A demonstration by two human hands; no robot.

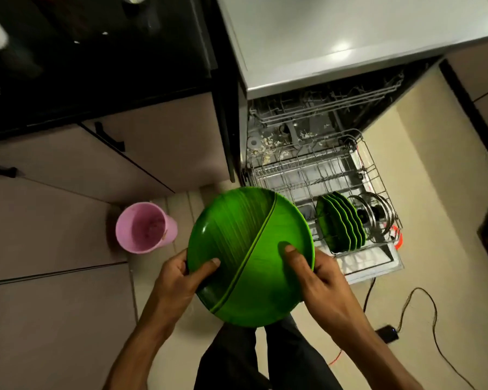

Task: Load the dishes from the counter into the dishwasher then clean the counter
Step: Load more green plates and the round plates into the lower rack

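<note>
A pink bucket (pixel 145 228) stands on the floor at the left. The left hand (pixel 178 273) has its grip clamped on the left rim of the large green plate (pixel 250 256), thumb on top. The right hand (pixel 314 273) clamps the right rim likewise. The plate is held in the air before the open dishwasher, whose pulled-out lower rack (pixel 378 175) holds upright green plates (pixel 340 223) and steel lids (pixel 373 212).

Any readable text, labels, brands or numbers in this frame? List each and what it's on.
None legible.
Large green leaf-pattern plate, gripped by left hand and right hand: no text.
Silver dishwasher: no visible label.
Pink plastic bin: no markings.
Small black device on the floor: too small to read.
</note>
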